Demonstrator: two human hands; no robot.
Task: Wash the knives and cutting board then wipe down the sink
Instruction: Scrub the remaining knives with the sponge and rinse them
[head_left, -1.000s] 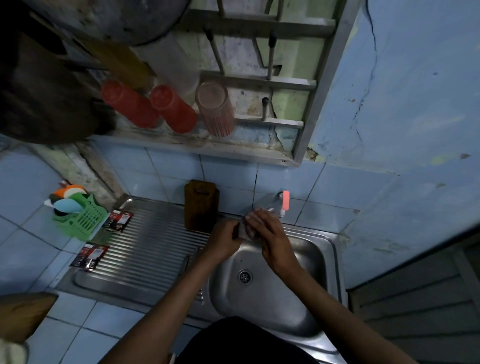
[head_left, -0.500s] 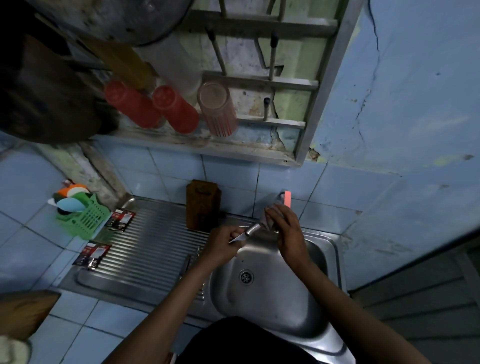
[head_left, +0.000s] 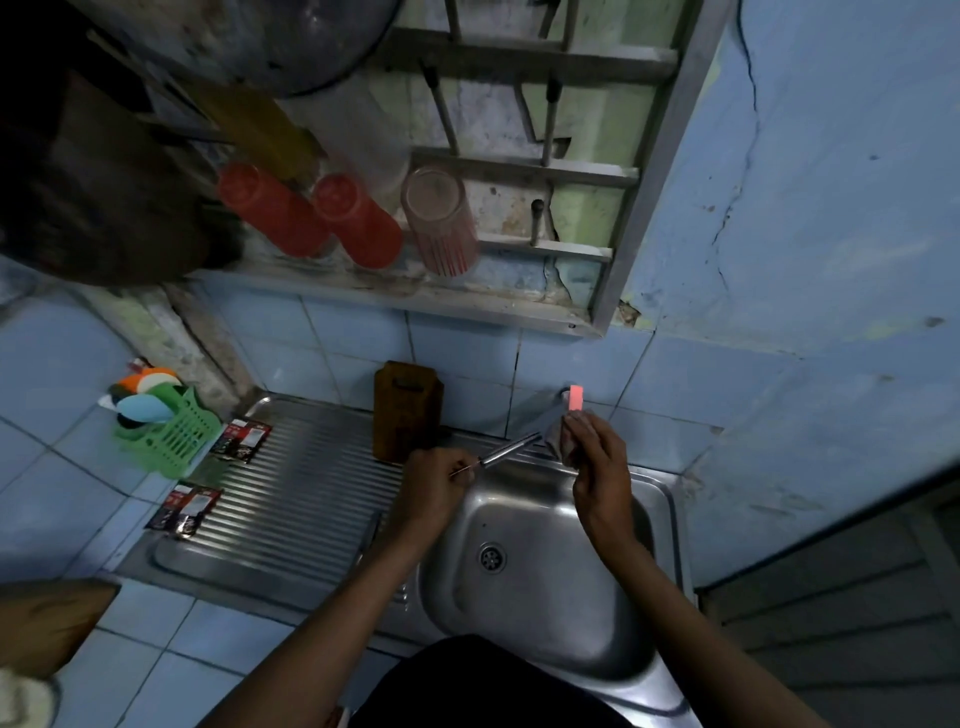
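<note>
Knife: a slim steel-bladed knife sits at centre frame, over the back rim of the stainless steel sink basin, blade running up and right toward the tap.
Left hand: fingers curled round the knife's handle end; the handle itself is hidden inside the fist.
Right hand: fingers and thumb pinch a small grey scrubbing pad at the blade's far end, just under the tap's pink-orange lever.
Handling, knife: I'd judge it light, rigid and slick when wet; best held by the handle, with the pad folded over the spine, not the edge.
Handling, pad: looks soft and squashable, easy to fold round the blade.
Cutting board: a brown wooden board with a handle slot stands upright against the blue tiles, centre frame, behind the ribbed drainer; probably heavier and stiff, and best lifted with the whole hand.
Writing: two dark red-and-white sachet strips lie on the drainer, left of centre; their print is too small to read.
Brands: none legible anywhere.
</note>
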